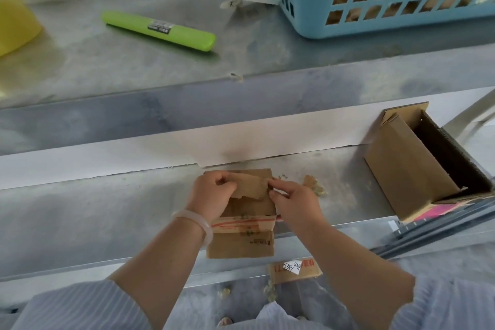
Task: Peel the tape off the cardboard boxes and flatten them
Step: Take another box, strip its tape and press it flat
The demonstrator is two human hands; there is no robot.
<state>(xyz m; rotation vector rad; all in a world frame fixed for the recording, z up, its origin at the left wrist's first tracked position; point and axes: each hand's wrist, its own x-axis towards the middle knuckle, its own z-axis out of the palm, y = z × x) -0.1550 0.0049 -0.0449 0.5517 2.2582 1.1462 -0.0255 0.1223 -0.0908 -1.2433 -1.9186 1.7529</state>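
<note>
Presently both hands' fingers are curled: left hand [211, 191] and right hand [294, 202] each pinch one end of a torn brown strip [251, 185] over the small box [241, 245] beneath them. Red-printed tape [241, 223] lies unpeeled nearer the wrists, and an open box [409, 169] stands unflattened well right; much seems left.

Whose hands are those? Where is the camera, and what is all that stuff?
There is no machine here. A person wears the camera on their head, so you look down at their own two hands. The left hand and the right hand both pinch a torn brown strip, probably tape, on a small cardboard box resting on a metal shelf. To the right stands another open cardboard box. On the higher shelf sit a green pen-like tool and a blue basket.
</note>
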